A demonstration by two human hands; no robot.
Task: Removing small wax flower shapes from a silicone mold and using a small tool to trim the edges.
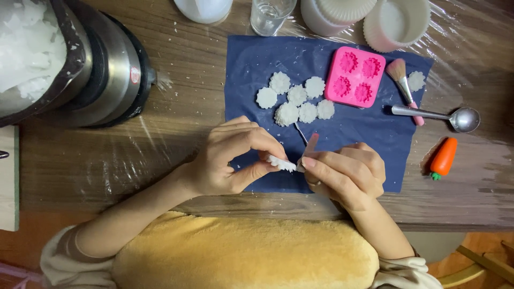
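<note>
My left hand [230, 158] pinches a small white flower-shaped wax piece [281, 162] by its edge, just above the near edge of a dark blue cloth [375, 128]. My right hand [345, 174] grips a thin metal-tipped tool [303, 136] with a pink handle, its shaft meeting the piece. Several more white flower pieces [297, 99] lie grouped on the cloth beyond my hands. A pink silicone mould [355, 77] with flower cavities rests to their right.
A steel pot [101, 75] with white flakes stands far left. Cups and a glass [270, 13] line the far edge. A makeup brush [401, 80], a metal spoon [444, 115], another flower piece [416, 81] and an orange carrot-shaped item [443, 158] lie right.
</note>
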